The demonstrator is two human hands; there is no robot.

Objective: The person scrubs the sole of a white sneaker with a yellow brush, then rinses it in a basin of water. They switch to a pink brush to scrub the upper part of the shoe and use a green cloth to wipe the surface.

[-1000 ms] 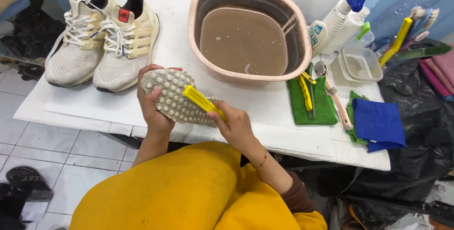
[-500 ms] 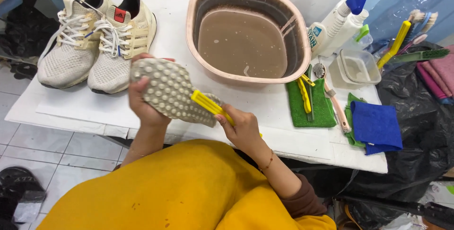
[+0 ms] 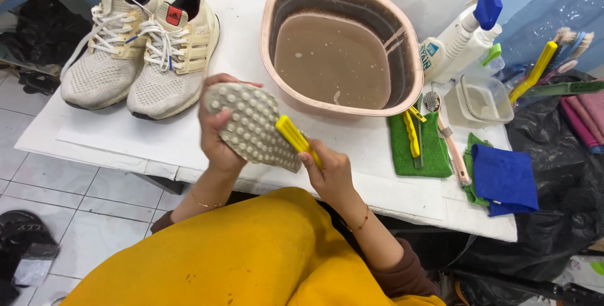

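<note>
A shoe sole (image 3: 251, 127) with round studs is held just above the white table's (image 3: 189, 149) near edge, the left hand (image 3: 217, 136) wrapped around its side. The right hand (image 3: 328, 171) is closed on a yellow brush (image 3: 296, 139) lying against the sole. Beyond stand a pair of sneakers (image 3: 141, 54) and a pink basin (image 3: 343, 45) of brown water; a green cloth (image 3: 409, 149) lies to the right.

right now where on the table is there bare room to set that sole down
Bare white tabletop shows between the pair of sneakers and the left hand, and along the front edge. Right of the basin, the green mat, brushes, bottles and blue cloth crowd it.
</note>
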